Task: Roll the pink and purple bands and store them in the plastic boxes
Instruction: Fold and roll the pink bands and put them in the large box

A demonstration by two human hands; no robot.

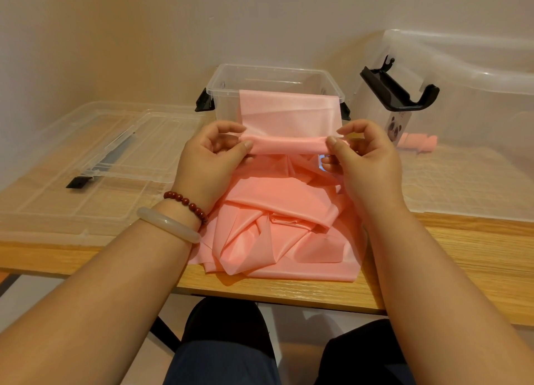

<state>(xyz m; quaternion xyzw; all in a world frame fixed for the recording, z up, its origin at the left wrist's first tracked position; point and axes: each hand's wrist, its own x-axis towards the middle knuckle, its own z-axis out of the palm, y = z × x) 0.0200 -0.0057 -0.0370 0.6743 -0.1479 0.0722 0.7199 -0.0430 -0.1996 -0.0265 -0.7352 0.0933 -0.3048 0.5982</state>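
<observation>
**A:** Head view: the hands?

**B:** Your left hand (208, 159) and right hand (367, 156) each pinched one end of the rolled part of the pink band (289, 231), thumbs against the roll.

**A:** And the rest of the band?

**B:** It lay heaped on the counter (462, 254) beneath your hands. A flat stretch rose against the front of the small clear box (225, 75).

**A:** Anything else?

**B:** A rolled pink band (419, 143) showed through the large clear box (462, 95) at the right. A clear lid (86, 159) lay at the left.

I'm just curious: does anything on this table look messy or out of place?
Only the pink band: most of it lies crumpled in a heap at the table's near edge, while the left hand and right hand pinch a rolled part.
</observation>
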